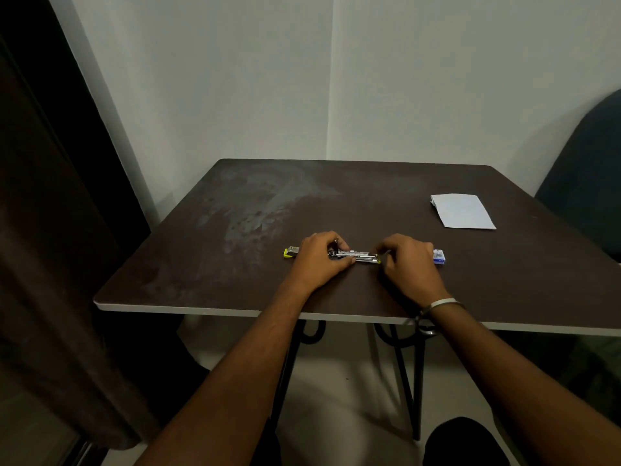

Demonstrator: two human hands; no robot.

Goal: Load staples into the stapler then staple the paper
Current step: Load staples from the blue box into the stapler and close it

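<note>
A stapler point(356, 256) with yellow ends lies swung open and flat on the dark table point(235, 250), its metal staple channel facing up. My left hand point(322, 257) grips the stapler's middle, at the hinge. My right hand point(408, 260) has its fingertips pinched at the right end of the metal channel; whether staples are between them cannot be seen. A small blue and white staple box point(439, 257) lies just right of that hand. White folded paper point(462, 210) rests at the table's far right.
The table stands in a corner against white walls. A dark curtain point(50, 230) hangs at the left, and a dark chair back point(588, 183) rises past the table's right edge. Black metal table legs point(413, 375) show below the near edge.
</note>
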